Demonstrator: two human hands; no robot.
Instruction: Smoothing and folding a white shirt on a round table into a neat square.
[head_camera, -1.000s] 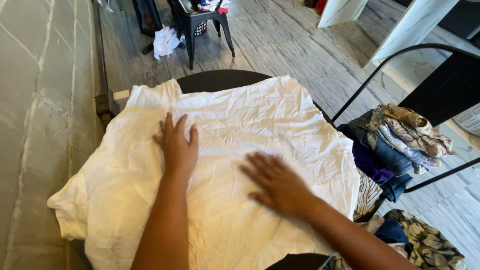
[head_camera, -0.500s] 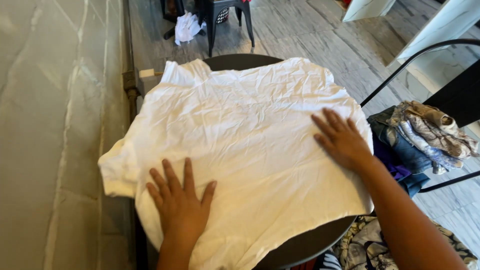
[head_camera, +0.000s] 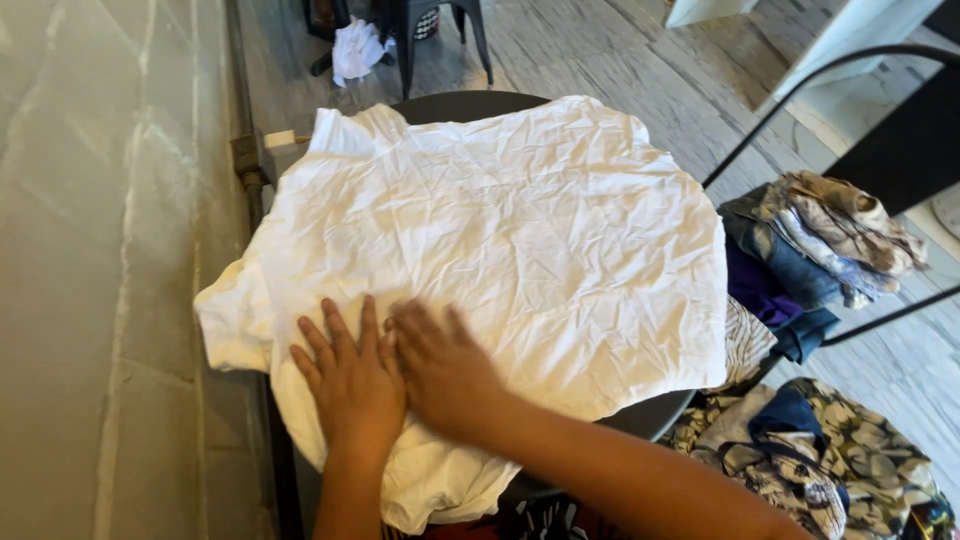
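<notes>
White cotton shirt (head_camera: 500, 250) lies spread over the round dark table (head_camera: 655, 415), its near hem hanging off the edge. Left hand (head_camera: 350, 385) and right hand (head_camera: 445, 375) rest side by side on the near-left part, palms flat, fingers spread, gripping nothing. To smooth it well: keep palms flat, press evenly, sweep outward toward the edges (no bunching). Fabric is heavily creased all over, one sleeve drooping at left. Pile of clothes (head_camera: 820, 245) sits on the chair at right.
</notes>
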